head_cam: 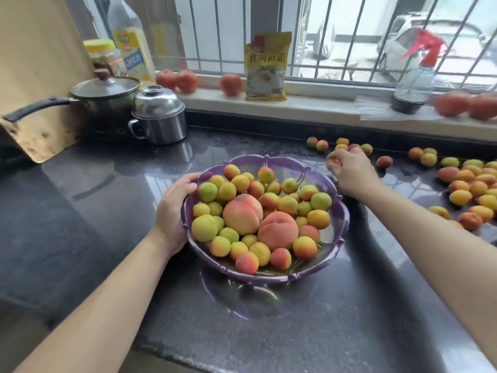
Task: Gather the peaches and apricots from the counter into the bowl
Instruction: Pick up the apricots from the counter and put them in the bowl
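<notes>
A purple scalloped bowl (337, 211) sits mid-counter, filled with several apricots and two large peaches (243, 214). My left hand (174, 205) grips the bowl's left rim, thumb over the edge. My right hand (351, 170) is just past the bowl's right rim, its fingers curled round an orange apricot (334, 160). Several loose apricots (468, 189) lie scattered on the dark counter at the right, and a few more (322, 145) sit beyond my right hand. Red peaches (230, 84) rest on the window sill.
A lidded saucepan (107, 98) and a steel lidded pot (158, 117) stand at the back left. On the sill are a yellow packet (265, 67), an oil bottle (131, 41), a jar (103, 56) and a spray bottle (415, 79). The counter's front edge runs below the bowl.
</notes>
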